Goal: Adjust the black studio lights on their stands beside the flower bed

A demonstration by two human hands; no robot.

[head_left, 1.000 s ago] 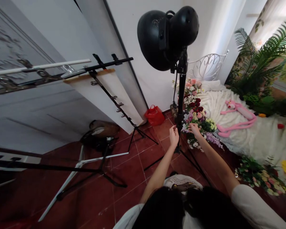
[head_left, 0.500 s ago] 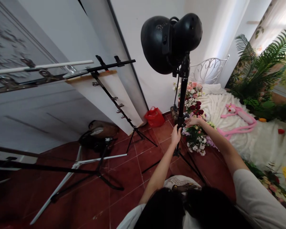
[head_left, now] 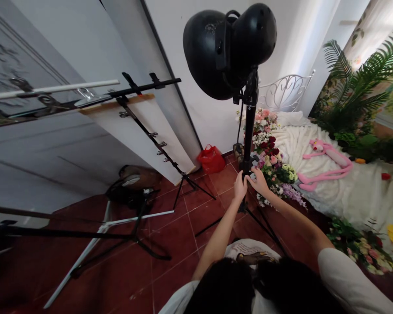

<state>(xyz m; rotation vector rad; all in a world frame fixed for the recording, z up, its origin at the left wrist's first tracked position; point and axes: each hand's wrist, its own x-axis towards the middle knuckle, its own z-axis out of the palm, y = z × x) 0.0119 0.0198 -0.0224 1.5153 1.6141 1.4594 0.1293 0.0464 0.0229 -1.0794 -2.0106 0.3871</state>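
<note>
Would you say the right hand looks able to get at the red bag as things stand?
Probably not: the right hand is at the black stand, and in this view that stand and the left hand come between it and the red bag, down on the floor.

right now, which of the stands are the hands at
The lamp stand: it bears the black lamp, with left hand and right hand both at it. The clip stand and white stand, further left, have no hand on them.
</note>
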